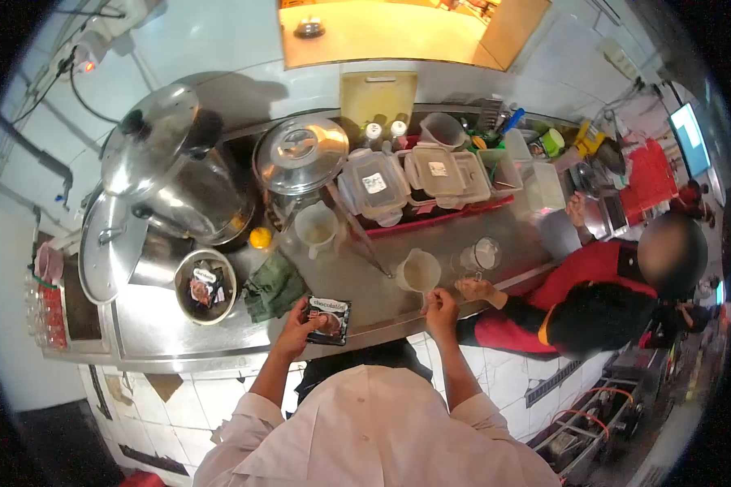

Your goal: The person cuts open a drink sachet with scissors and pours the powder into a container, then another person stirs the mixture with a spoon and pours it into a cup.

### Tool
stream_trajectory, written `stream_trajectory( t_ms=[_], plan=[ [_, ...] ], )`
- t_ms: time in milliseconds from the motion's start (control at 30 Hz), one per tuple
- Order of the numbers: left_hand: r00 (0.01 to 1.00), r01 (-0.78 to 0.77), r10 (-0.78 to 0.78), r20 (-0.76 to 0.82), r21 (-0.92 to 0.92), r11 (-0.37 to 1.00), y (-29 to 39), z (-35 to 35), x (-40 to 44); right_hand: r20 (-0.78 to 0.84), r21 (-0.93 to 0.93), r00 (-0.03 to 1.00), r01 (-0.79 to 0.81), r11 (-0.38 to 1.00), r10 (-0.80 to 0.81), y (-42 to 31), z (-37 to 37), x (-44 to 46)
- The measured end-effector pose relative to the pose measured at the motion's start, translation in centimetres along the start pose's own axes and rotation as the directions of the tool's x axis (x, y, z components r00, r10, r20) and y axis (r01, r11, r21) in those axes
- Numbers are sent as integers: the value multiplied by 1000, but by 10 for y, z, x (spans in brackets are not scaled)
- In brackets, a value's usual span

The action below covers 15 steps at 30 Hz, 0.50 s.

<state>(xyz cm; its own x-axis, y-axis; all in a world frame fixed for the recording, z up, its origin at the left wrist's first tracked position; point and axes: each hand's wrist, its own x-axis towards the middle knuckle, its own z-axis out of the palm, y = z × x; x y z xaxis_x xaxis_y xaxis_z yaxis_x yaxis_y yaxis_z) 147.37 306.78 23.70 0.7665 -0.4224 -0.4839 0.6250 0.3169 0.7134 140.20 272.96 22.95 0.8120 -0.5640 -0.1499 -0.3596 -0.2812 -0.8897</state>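
the left hand is closed around the edge of a dark packet, thumb across its front, holding it over the near edge of the steel counter. the right hand has its fingers curled in on the handle of a plastic jug, which is upright with something pale inside; whether the jug's base touches the counter is hard to tell from above.

just right of the jug is a clear glass mug, with a co-worker's hand close by its handle. left of the packet lies a crumpled green cloth, and beyond it a metal bowl holding more packets. a yellow ball-shaped thing, perhaps a lemon, sits behind the cloth, near a second jug. farther back are lidded boxes, a round steel lid and, to the left, a big pot.
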Motion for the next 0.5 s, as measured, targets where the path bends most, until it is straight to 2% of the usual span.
stream_trajectory(
  t_ms=[67, 100, 167, 200, 267, 300, 333, 367, 400, 467, 500],
  plan=[
    [999, -23, 23, -26, -6, 1000, -18, -12, -2, -73, -267, 964, 229, 936, -257, -5, 0, 1],
    [997, -32, 31, -65, -13, 999, -25, -16, -12, -34, -255, 966, 240, 937, -257, -11, 0, -1],
    [991, -75, 70, -113, -42, 996, -22, -5, -29, -210, -457, 854, 344, 820, -476, -58, -4, -4],
    [978, -61, 54, -201, -28, 998, -15, 6, -42, -185, -437, 858, 365, 822, -479, -79, -3, -4],
    [967, -58, 34, -252, -86, 995, -7, 15, -62, -56, -413, 838, 475, 777, -542, -107, 5, -5],
    [966, -38, 8, -260, -108, 993, -12, 12, -69, 38, -206, 882, 466, 860, -469, -101, 25, 1],
    [958, -42, 9, -286, -112, 993, -19, 7, -71, 147, 0, 902, 410, 912, -405, -98, 49, 7],
    [946, -24, 7, -323, -49, 999, -27, 3, -72, 369, 170, 924, 37, 985, -98, -115, 70, 10],
    [933, 0, 4, -361, 12, 1000, -33, 0, -76, 606, 222, 777, -368, 903, 168, -134, 92, 11],
    [912, -44, 55, -406, 36, 998, -36, 1, -86, 785, 278, 583, -635, 721, 212, -138, 142, 14],
    [900, -85, 105, -422, 66, 994, -36, 1, -89, 805, 265, 557, -644, 718, 203, -140, 159, 17]
  ],
)
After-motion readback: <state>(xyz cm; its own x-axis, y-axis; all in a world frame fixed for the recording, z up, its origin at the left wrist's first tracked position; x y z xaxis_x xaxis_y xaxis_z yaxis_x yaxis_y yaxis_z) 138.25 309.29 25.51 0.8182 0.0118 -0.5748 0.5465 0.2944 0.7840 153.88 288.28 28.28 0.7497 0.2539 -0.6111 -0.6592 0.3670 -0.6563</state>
